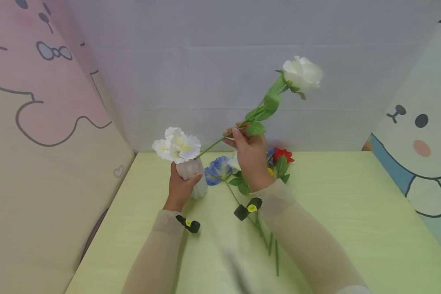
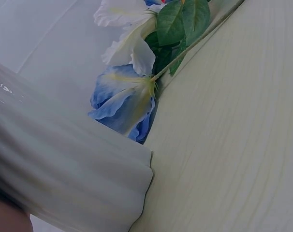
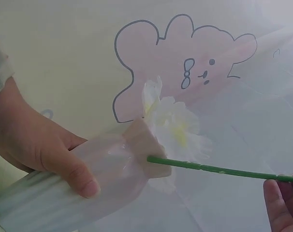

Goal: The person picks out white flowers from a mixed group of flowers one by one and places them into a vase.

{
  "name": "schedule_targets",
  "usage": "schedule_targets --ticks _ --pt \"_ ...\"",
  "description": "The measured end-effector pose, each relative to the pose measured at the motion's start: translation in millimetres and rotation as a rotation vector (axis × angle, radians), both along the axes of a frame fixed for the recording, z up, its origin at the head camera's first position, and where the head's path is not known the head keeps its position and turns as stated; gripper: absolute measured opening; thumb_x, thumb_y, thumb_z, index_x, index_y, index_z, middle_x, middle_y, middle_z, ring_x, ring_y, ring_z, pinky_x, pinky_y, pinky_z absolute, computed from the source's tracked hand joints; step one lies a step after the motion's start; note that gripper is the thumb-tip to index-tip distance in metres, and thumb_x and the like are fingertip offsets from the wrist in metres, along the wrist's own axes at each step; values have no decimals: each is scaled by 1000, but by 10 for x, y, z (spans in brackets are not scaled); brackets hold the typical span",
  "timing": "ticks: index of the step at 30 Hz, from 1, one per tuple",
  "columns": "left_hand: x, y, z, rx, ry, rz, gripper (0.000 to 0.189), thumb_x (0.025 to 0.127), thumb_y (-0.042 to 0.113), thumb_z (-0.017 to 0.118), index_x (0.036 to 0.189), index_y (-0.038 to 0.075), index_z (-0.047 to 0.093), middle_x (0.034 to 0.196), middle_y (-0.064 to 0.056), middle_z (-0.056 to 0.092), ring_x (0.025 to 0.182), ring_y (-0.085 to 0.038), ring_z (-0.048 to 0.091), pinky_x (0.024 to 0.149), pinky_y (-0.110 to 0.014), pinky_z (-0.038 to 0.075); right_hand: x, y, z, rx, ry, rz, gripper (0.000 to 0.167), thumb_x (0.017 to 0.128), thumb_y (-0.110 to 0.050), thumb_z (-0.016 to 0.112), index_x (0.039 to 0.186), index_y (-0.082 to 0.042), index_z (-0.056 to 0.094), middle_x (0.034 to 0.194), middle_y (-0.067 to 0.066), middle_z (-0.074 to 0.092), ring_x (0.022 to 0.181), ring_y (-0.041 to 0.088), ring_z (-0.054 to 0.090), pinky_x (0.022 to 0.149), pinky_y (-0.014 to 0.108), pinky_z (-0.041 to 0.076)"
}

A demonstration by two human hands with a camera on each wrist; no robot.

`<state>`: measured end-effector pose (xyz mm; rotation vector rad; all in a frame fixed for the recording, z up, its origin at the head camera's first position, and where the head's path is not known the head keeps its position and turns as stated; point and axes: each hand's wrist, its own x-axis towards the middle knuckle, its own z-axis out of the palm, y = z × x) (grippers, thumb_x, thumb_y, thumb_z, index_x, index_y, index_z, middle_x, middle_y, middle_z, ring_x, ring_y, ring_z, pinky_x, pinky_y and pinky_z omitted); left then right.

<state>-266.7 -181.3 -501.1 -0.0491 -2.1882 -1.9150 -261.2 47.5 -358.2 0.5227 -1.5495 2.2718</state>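
My left hand (image 1: 181, 183) grips a white ribbed vase (image 1: 198, 188) around its side, and the vase stands on the table. A white and yellow flower (image 1: 178, 145) sits in the vase mouth, its bloom just above the rim. With thumb and fingers my right hand (image 1: 251, 155) pinches the green stem (image 3: 224, 170) of a white rose (image 1: 303, 73). The rose leans up and to the right, bloom high. In the right wrist view the stem's lower end meets the vase rim (image 3: 156, 166); whether it goes inside I cannot tell.
Right of the vase, on the pale table (image 1: 353, 212), lie a blue flower (image 1: 218, 169), a red flower (image 1: 283, 155) and other blooms with green leaves, their stems pointing toward the front. A wall (image 1: 206, 81) rises at the back; cartoon panels stand at both sides.
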Motion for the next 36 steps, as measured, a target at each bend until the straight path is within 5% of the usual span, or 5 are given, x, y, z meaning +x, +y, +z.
schedule_targets --ticks 7,13,21,36 --pt "-1 -5 16 4 4 -10 82 87 20 85 150 17 32 131 -15 53 117 -34 55 97 -55 47 13 -17 48 -12 31 -5 11 106 -8 58 113 -1 56 108 24 64 102 33 69 92 46 56" --pt "-19 -5 4 6 4 -1 80 85 21 86 147 15 34 129 -15 54 115 -34 56 96 -55 47 17 5 102 -33 47 -31 7 105 -6 58 112 -5 57 105 17 67 102 37 68 91 47 57" --pt "-20 -16 -22 12 20 -5 83 86 20 85 149 14 33 133 -15 53 118 -35 55 99 -55 45 -24 26 144 -50 46 -32 9 105 -4 57 113 0 56 105 18 67 102 36 69 92 46 56" --pt "-29 -19 -16 -12 -2 7 84 85 21 85 150 16 31 133 -14 52 119 -35 54 99 -56 45 -106 -48 97 -23 36 -26 9 105 -5 58 114 -3 58 108 20 66 103 37 69 92 44 56"
